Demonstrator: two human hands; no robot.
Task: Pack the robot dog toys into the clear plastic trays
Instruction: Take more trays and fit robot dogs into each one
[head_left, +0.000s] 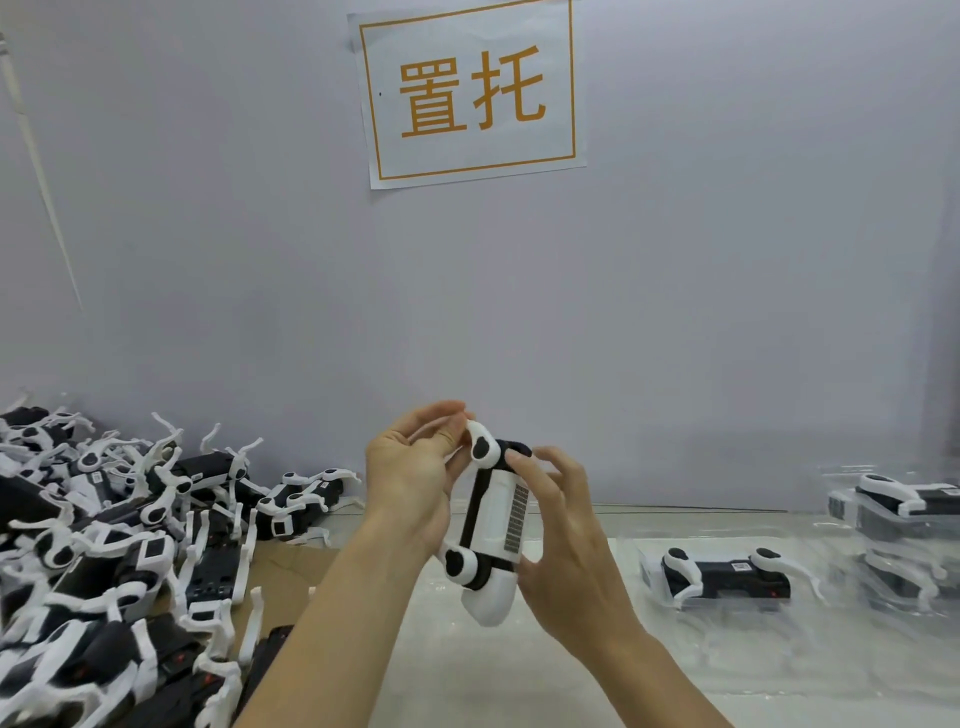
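Mid-task. One dog (491, 525) held up mid-air above the table (519, 675), left hand (410, 483) curled round its side and pinching a leg, right hand (561, 540) fingertips pressing its other side. One dog already in tray (727, 574), more stacked trays (904, 509) far right. Big unpacked pile (119, 545) left, so most probably remains.

Both forearms bare, raised from below toward mid-view, converging. Left hand (415, 478): palm turned right, fingers curled, fingertips pinching at the top, heel of palm lower. Right hand (558, 525): back toward the viewer, fingers spread and bent, index fingertip pressed inward, thumb hidden. Hands level, close together, held above the surface (519, 675).
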